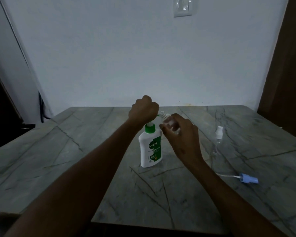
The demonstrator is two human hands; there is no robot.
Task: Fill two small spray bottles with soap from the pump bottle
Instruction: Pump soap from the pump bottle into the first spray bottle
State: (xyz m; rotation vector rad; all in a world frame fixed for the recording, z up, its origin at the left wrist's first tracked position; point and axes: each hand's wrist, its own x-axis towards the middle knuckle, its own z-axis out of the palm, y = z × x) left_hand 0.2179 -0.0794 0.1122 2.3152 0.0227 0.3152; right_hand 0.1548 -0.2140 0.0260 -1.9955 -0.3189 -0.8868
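The left hand (143, 108) is fisted over the green pump head of the pump bottle (150, 147), which stands on the surface (58, 151). Just right of those fingers, the right hand (181, 137) grips an uncapped small spray bottle (169, 122), its mouth at the nozzle. Farther right stand a capped spray bottle (218, 142) and a loose blue sprayer cap (248, 178).

The pump bottle (150, 147) stands between the left hand (143, 108) and the right hand (181, 135), blocking a straight pass across. To the right of the right hand a clear spray bottle (218, 142) stands upright, and nearer the person a loose blue sprayer (248, 178) lies on the bench (58, 159). Left of the left hand the bench is open, as is the strip nearest the person.
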